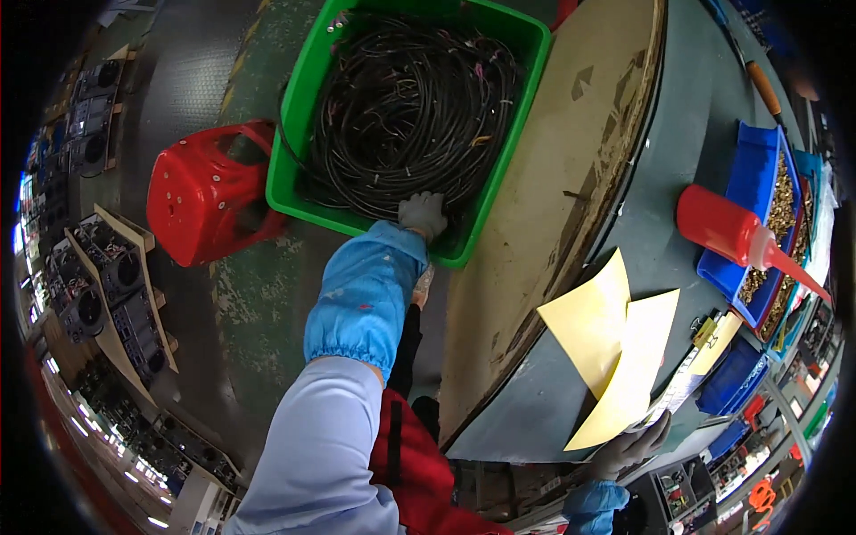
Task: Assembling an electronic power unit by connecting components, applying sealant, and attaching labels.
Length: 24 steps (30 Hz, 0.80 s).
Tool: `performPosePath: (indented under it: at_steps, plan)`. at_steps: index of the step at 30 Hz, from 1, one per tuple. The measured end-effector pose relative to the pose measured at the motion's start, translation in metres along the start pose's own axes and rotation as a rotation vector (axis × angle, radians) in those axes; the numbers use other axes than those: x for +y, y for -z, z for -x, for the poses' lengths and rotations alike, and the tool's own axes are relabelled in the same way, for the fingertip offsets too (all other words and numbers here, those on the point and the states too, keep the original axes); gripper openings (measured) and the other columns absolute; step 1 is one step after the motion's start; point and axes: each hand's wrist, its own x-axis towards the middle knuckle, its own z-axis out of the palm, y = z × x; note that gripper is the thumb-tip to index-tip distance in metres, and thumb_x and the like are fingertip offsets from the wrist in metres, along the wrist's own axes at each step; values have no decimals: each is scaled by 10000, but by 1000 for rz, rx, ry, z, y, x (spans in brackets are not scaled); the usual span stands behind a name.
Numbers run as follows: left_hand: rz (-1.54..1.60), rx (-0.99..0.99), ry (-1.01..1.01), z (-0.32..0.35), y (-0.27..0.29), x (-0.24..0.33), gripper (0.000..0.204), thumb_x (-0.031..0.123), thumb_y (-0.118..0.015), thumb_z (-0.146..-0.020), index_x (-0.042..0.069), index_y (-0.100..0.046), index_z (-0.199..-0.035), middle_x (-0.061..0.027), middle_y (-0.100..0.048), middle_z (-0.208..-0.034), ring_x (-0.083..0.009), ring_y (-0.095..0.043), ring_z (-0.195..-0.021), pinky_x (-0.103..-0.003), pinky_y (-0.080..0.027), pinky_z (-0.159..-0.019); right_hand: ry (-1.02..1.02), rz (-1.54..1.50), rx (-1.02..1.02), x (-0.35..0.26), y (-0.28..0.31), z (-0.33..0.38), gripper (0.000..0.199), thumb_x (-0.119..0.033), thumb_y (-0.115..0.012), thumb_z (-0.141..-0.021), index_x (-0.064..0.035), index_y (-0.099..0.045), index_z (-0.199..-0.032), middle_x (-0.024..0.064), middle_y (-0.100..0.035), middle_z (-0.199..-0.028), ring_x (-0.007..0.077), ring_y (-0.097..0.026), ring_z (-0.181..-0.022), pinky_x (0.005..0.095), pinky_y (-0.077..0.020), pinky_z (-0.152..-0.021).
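Observation:
My left hand (423,215), in a grey glove and blue sleeve cover, reaches over the near side of a green plastic bin (290,194). Its fingers look curled on the black cables (406,116) coiled in a large heap inside; their tips are hidden. At the lower right, my right hand (631,448), gloved in grey too, lies at the near edge of the table with its fingers stretched out. Yellow paper sheets (615,357) lie beside it, along with a clipped stack of papers (682,379).
Left of the bin stands a red plastic stool (201,196). A worn board (526,205) lies along the edge of the grey-green table (624,223). On the table are a red squeeze bottle (713,223) and a blue tray (749,169) of small brass-coloured parts. Electronic units on wooden racks (116,285) are farther left.

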Motion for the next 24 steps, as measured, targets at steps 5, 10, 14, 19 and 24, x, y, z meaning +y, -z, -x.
performPosePath:
  at_steps: [5,10,14,19,24]
  plan:
    - [-46,76,-25,3,-5,2,443,297,-664,-773,123,-592,-1174,-118,-576,-1212,-320,-544,-1167,-497,-426,-959,-77,-18,-59,-5,0,-2,653,-488,-301,-1032,33,-423,-1407,237,-384,-1430,387,-388,-1313,512,-354,-1068]
    - [-173,113,-153,14,-2,-4,382,265,-648,-801,123,-602,-1152,-135,-596,-1167,-326,-559,-1134,-490,-428,-955,55,47,45,9,-3,-4,568,-408,-367,-1035,40,-484,-1364,253,-466,-1372,402,-457,-1244,496,-382,-1035]
    - [-219,92,-115,26,7,-15,245,257,-596,-879,103,-605,-1070,-116,-656,-1038,-332,-620,-1027,-491,-448,-906,50,6,17,1,1,-5,536,-341,-364,-1026,55,-466,-1372,265,-458,-1380,416,-444,-1256,497,-362,-1051]
    - [193,334,-220,79,32,-22,238,308,-551,-940,79,-586,-994,-153,-675,-915,-386,-648,-889,-502,-483,-786,53,-45,30,9,1,-3,499,-250,-358,-1008,63,-449,-1386,271,-452,-1388,420,-432,-1273,494,-355,-1058]
    - [673,512,-322,178,136,28,246,301,-556,-969,57,-588,-980,-182,-638,-869,-402,-637,-833,-439,-494,-704,58,-2,26,11,3,1,530,-324,-339,-1015,33,-467,-1386,249,-460,-1389,413,-440,-1254,501,-344,-1051]
